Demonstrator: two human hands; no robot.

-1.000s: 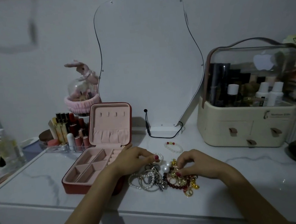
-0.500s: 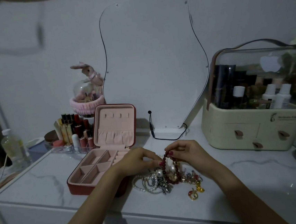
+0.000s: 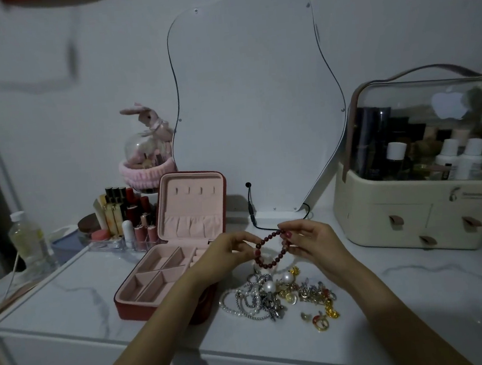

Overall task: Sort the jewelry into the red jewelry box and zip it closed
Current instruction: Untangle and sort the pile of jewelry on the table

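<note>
Above the jewelry pile [image 3: 277, 295], red bead bracelet [image 3: 272, 250] now lifted clear.

The room is dim and grey, colours muted. A pale patch of glare sits on the clear lid of the cosmetics organizer [image 3: 447, 106] (shaped like a reflected window). Soft shadows lie under the forearms on the counter [image 3: 68, 302]. Edges bow outward, and the left side smears.

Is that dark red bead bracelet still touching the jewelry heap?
Apart. The head view shows the red bead bracelet pinched between both hands, hanging above the jewelry pile with tabletop visible between.
</note>
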